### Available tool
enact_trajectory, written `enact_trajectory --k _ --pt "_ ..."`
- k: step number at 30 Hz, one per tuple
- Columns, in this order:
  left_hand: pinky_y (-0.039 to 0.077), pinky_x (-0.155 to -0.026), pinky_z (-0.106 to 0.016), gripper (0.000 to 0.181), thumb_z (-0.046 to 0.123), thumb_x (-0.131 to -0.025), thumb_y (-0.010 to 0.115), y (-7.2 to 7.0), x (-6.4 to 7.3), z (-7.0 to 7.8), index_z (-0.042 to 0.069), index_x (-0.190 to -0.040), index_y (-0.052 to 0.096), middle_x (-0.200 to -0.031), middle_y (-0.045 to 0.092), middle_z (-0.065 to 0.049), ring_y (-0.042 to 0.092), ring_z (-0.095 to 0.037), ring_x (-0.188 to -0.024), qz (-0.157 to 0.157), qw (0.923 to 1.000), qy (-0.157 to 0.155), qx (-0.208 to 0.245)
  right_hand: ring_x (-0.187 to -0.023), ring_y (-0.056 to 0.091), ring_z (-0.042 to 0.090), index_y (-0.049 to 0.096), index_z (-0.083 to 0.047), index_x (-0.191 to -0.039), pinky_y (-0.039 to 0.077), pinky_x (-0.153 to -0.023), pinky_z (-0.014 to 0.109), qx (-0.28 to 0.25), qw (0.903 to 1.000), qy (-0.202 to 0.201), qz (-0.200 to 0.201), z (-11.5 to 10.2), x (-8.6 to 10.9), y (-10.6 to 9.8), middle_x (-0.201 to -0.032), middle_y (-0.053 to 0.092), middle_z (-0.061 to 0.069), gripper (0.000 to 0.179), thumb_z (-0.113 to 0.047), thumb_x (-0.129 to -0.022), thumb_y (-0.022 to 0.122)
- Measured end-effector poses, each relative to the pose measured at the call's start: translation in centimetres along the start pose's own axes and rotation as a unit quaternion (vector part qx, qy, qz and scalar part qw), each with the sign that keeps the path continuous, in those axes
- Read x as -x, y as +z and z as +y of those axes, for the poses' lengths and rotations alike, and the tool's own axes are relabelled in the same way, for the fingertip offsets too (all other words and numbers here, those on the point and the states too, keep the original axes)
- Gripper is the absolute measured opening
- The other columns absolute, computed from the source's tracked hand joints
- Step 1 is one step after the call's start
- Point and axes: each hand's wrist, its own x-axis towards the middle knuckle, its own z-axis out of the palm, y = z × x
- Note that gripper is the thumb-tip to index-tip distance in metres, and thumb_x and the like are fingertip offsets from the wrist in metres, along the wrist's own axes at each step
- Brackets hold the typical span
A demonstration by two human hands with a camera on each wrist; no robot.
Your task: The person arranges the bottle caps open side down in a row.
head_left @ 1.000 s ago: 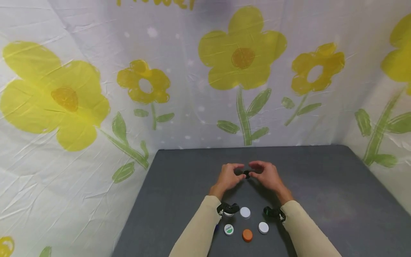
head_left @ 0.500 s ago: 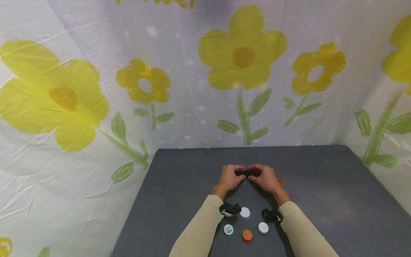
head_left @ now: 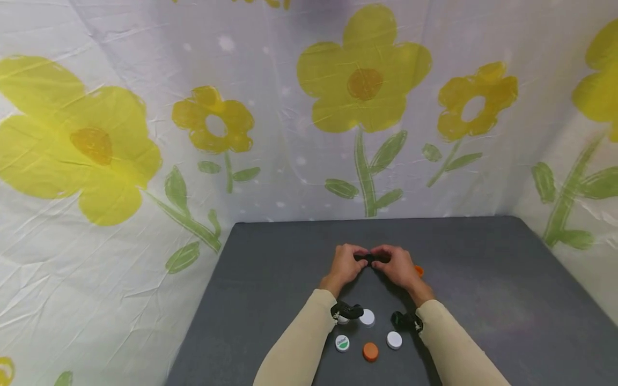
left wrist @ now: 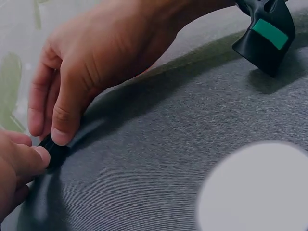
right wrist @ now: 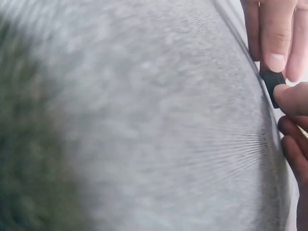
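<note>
A small black bottle cap (head_left: 369,258) is between my two hands, toward the far part of the table. My left hand (head_left: 344,267) pinches it from the left, thumb on the near side. From the right, the thumb and fingers of my right hand (head_left: 398,267) pinch the same cap. In the left wrist view both thumbs touch the black cap (left wrist: 57,153), close to the tabletop. The right wrist view has the black cap (right wrist: 272,87) at its right edge, with fingertips on it. The hands hide much of its far side.
Nearer on the dark grey table (head_left: 270,289) lie a white cap (head_left: 367,317), another white cap (head_left: 394,340), a white-and-green cap (head_left: 342,343) and an orange cap (head_left: 370,351). The left wrist camera partly covers one more white cap (head_left: 342,320). An orange object (head_left: 419,270) shows behind my right hand.
My hands have drawn closer together, and the fingertips now nearly meet around the black cap. An orange object has come into view beside the right hand.
</note>
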Motion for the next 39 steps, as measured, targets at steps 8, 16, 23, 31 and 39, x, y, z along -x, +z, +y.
enact_trajectory --k 8,16,23,31,39 --pt "0.060 -0.101 -0.031 0.023 0.017 -0.094 0.087 -3.3 0.3 3.1 0.015 -0.117 0.086 -0.112 0.085 0.005 0.077 -0.014 -0.116 -0.008 0.9998 0.015 -0.003 -0.109 0.079 0.035 0.081 -0.006 -0.122 0.061 -0.098 0.058 -0.017 0.9997 0.001 0.015 -1.1 -0.1 -0.9 -0.117 0.083 0.013 0.030 -0.005 -0.093 0.086" --pt "0.059 -0.105 -0.031 0.025 0.014 -0.097 0.084 -6.9 1.3 7.1 0.016 -0.122 0.085 -0.117 0.085 0.004 0.076 -0.014 -0.120 -0.004 1.0000 0.006 0.005 -0.110 0.080 0.040 0.080 -0.004 -0.122 0.061 -0.098 0.060 -0.043 0.9979 -0.013 0.047 -3.2 0.2 -2.0 -0.117 0.082 0.017 0.030 -0.003 -0.092 0.086" --pt "0.061 -0.104 -0.035 0.026 0.015 -0.098 0.084 -9.1 2.3 9.1 0.015 -0.124 0.084 -0.118 0.084 0.002 0.077 -0.015 -0.120 0.010 0.9994 0.022 0.025 -0.115 0.078 0.041 0.079 -0.004 -0.123 0.060 -0.101 0.062 -0.053 0.9957 -0.017 0.074 -5.8 1.2 -3.0 -0.120 0.081 0.019 0.031 -0.006 -0.093 0.087" --pt "0.062 -0.104 -0.041 0.027 0.015 -0.099 0.083 -11.4 4.2 11.0 0.014 -0.126 0.083 -0.121 0.084 -0.001 0.078 -0.018 -0.120 0.030 0.9961 0.056 0.062 -0.119 0.076 0.039 0.078 -0.003 -0.126 0.059 -0.106 0.061 -0.062 0.9940 -0.026 0.087 -9.3 3.1 -4.7 -0.125 0.079 0.018 0.033 -0.006 -0.094 0.086" --pt "0.063 -0.103 -0.038 0.029 0.015 -0.099 0.083 -13.1 6.8 12.3 0.014 -0.128 0.082 -0.124 0.083 -0.002 0.077 -0.017 -0.120 0.028 0.9922 0.074 0.096 -0.121 0.075 0.036 0.077 -0.006 -0.129 0.058 -0.109 0.054 -0.072 0.9935 -0.030 0.082 -11.2 5.6 -5.4 -0.126 0.079 0.013 0.034 -0.010 -0.096 0.085"
